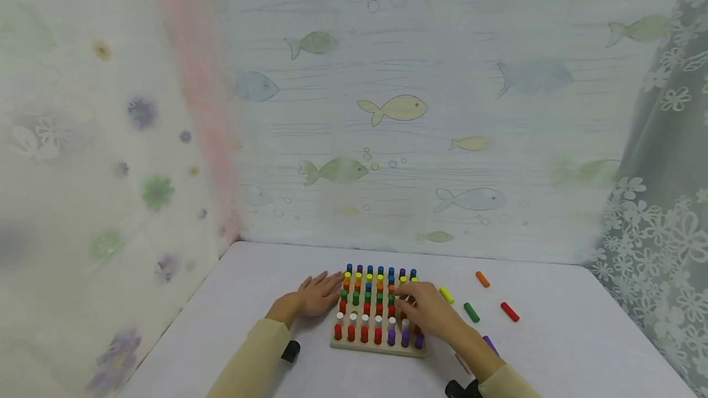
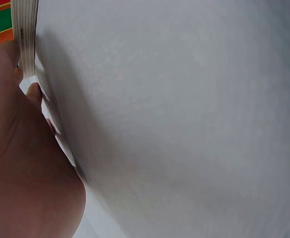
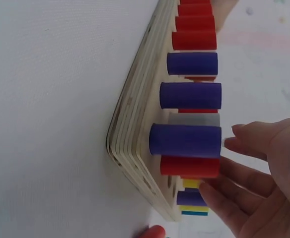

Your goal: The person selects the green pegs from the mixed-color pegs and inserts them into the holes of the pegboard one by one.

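Observation:
A wooden pegboard [image 1: 378, 349] lies on the table with rows of coloured pegs standing in it: blue, yellow, orange, green, red, white and purple. My left hand [image 1: 321, 295] rests on the table with fingers extended, its fingertips at the board's left edge. In the left wrist view, the board's layered side [image 2: 27, 34] is by the fingers. My right hand [image 1: 426, 307] reaches over the right half of the board, thumb and fingers bent among the pegs. Purple and red pegs [image 3: 189, 166] partly hide its fingertips in the right wrist view. I cannot tell whether they pinch a peg.
Loose pegs lie right of the board: orange [image 1: 482, 279], yellow [image 1: 446, 295], green [image 1: 471, 312], red [image 1: 509, 311] and purple [image 1: 490, 345], the last beside my right forearm. A fish-patterned curtain [image 1: 398, 201] hangs behind the table [image 1: 575, 336].

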Motion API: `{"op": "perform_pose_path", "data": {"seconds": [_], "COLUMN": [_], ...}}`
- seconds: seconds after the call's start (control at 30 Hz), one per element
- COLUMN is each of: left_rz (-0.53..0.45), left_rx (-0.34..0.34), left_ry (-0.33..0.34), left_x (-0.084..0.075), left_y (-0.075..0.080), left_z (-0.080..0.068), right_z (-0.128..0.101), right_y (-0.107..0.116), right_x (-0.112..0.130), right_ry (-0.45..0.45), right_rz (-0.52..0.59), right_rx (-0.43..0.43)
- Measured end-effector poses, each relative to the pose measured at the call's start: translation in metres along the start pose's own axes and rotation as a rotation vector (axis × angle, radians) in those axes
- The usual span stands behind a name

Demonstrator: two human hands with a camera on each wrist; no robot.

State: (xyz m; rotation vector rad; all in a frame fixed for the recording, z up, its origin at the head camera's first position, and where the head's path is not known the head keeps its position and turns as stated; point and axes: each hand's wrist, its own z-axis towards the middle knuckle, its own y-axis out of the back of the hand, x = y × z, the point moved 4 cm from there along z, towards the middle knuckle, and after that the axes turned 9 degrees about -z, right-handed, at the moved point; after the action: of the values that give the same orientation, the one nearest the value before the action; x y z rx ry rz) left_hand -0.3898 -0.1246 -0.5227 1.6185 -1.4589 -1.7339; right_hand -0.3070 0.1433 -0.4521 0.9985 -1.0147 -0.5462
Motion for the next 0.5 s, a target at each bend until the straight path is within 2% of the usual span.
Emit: {"op": "perform_pose_path", "data": {"seconds": [0.27, 0.5], "left_rz": [0.010, 0.005], "left_rx": [0.002, 0.009], "left_ry": [-0.002, -0.004], "left_x": [0.001, -0.007], "left_y": [0.000, 0.004], "left_z": [-0.001, -0.008], "right_z": [-0.012, -0.023], "right_y": [0.015, 0.031], "right_x": [-0.001, -0.005], "right_ry": [0.082, 0.068], "right_rz": [-0.002, -0.029], "right_rx": [-0.039, -0.034]}}
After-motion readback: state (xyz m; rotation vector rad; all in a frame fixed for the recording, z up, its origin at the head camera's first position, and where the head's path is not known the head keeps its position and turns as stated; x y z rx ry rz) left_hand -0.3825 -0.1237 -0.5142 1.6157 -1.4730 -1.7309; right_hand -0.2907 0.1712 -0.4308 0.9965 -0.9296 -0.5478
